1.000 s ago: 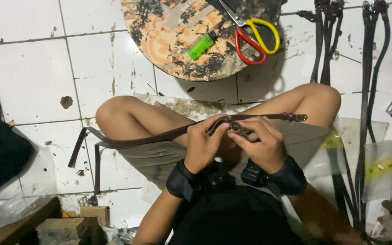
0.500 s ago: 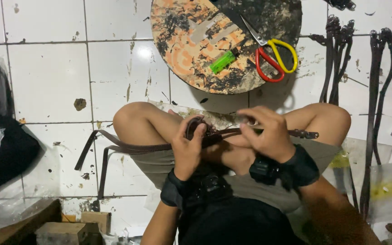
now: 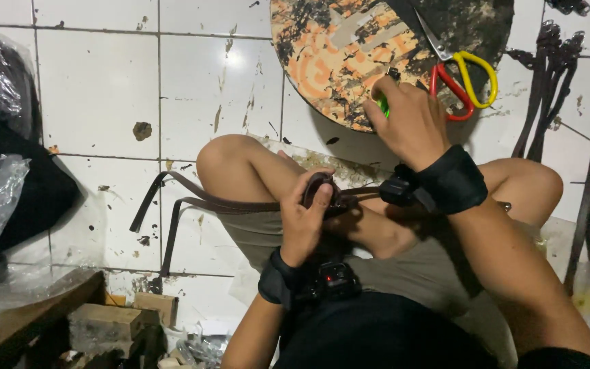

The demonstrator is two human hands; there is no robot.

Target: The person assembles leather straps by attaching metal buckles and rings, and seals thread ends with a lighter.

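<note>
The left hand (image 3: 306,225) is closed around a brown strap (image 3: 227,203) lying across the knees. Farther out, the right hand (image 3: 410,123) pinches a green lighter (image 3: 382,104) on the round board (image 3: 339,51), beside scissors (image 3: 462,75).

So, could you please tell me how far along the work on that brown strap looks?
Done: several dark straps hang at the right. In hand: the left hand pinches the brown strap over the knees, while the right hand touches a green lighter on the round board. Left: the strap's loose ends trail on the tiles; the scissors lie unused.
</note>
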